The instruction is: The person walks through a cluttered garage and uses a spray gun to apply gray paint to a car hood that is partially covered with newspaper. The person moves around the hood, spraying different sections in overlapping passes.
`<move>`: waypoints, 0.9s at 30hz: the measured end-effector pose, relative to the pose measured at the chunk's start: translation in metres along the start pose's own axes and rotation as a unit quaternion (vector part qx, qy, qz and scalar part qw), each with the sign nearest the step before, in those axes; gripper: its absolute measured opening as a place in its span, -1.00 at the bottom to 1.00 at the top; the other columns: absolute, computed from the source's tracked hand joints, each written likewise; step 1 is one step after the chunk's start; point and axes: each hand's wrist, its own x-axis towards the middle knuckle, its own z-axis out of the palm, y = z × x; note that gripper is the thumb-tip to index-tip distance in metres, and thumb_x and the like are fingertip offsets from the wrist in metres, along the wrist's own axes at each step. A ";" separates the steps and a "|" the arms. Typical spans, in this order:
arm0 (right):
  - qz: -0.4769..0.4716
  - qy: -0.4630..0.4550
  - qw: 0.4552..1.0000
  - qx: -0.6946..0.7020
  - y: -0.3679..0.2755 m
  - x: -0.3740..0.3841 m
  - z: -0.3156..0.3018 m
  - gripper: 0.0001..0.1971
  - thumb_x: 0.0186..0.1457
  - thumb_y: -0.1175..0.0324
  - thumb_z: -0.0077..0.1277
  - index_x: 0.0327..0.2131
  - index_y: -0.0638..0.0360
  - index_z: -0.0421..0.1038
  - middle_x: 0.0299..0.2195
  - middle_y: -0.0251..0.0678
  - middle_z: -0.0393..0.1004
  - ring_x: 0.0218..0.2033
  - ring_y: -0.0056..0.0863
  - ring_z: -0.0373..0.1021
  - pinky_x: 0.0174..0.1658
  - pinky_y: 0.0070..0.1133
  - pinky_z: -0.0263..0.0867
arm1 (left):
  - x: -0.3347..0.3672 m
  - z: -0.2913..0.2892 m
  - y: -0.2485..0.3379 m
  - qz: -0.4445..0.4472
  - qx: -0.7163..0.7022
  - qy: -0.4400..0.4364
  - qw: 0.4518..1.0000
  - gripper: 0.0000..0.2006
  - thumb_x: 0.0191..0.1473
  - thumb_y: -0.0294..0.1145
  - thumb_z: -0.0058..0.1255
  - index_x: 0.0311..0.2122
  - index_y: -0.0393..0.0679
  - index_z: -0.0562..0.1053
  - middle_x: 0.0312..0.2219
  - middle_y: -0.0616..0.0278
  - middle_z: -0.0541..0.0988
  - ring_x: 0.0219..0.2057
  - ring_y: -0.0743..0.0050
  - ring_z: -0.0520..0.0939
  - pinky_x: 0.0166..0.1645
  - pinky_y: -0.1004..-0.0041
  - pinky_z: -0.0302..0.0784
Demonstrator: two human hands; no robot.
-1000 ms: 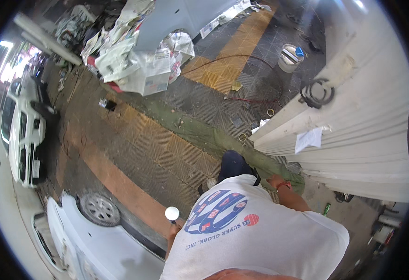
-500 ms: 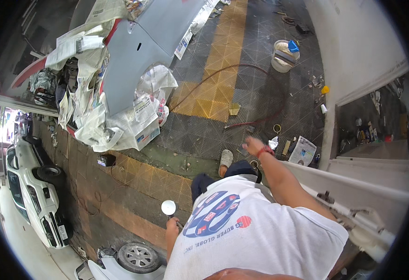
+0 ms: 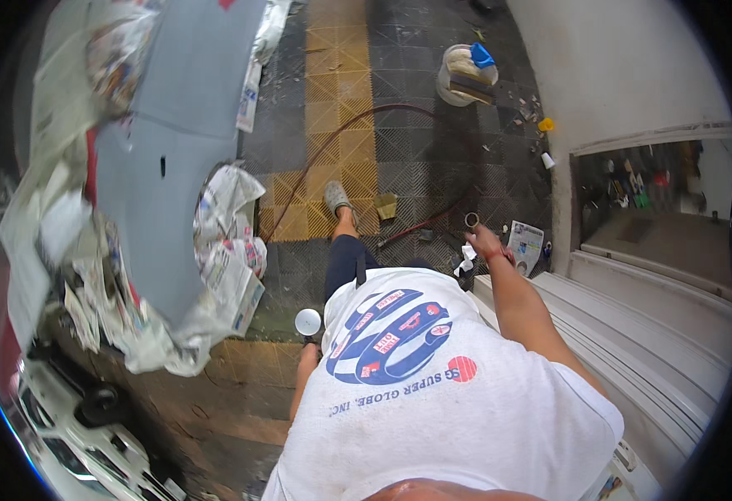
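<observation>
My left hand [image 3: 308, 349], low at my left side, is closed around the handle of what looks like a spray gun [image 3: 307, 322] with a round white cup on top. The fingers are mostly hidden behind the cup and my shirt. Out to the right, my right hand [image 3: 487, 242] hangs with loosely bent fingers and nothing visible in it. A red band circles that wrist. Just beyond its fingertips a roll of tape [image 3: 472, 220] appears on the floor, with crumpled white paper [image 3: 466, 258] and a newspaper sheet [image 3: 524, 245] close by.
A grey car body [image 3: 153, 167] masked with newspaper stands on the left. A reddish hose [image 3: 341, 129] curves over the tiled floor near a tan block [image 3: 387, 205]. A white bucket [image 3: 458, 83] holds a blue item. A white wall and window ledge run along the right.
My view has turned and moved forward, bringing the masked car body closer on the left. A foot has stepped ahead. My right hand now appears beside the tape roll; the left keeps its hold.
</observation>
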 end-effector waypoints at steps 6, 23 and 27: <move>0.230 -0.156 0.960 0.049 0.015 -0.034 -0.024 -0.31 0.14 -0.09 0.26 0.16 0.25 0.52 0.15 0.12 0.54 0.23 0.00 0.45 0.29 -0.27 0.36 | 0.024 -0.015 0.241 0.070 0.010 0.061 0.996 -0.62 0.17 -0.31 -0.12 0.02 -0.26 0.54 -0.22 0.16 0.58 -0.21 0.24 0.50 -0.11 0.21 0.40; 0.037 -0.150 0.988 -0.030 -0.049 0.321 -0.103 -0.53 0.30 0.10 0.15 0.13 0.21 0.47 0.04 0.02 0.58 0.08 0.02 0.52 0.14 -0.19 0.44 | -0.137 0.146 0.612 0.325 0.164 -0.008 0.932 -0.59 0.41 -0.37 -0.05 0.30 -0.22 0.36 0.20 0.15 0.49 0.23 0.33 0.48 0.34 0.29 0.35; 0.098 -0.255 0.960 -0.053 -0.019 0.334 -0.015 -0.53 0.31 0.10 0.13 0.13 0.24 0.46 0.07 0.03 0.54 0.11 0.03 0.50 0.16 -0.18 0.43 | -0.083 0.171 0.608 0.237 0.182 -0.031 0.954 -0.48 0.39 -0.29 0.02 0.36 -0.26 0.31 0.25 0.11 0.45 0.24 0.28 0.47 0.32 0.29 0.38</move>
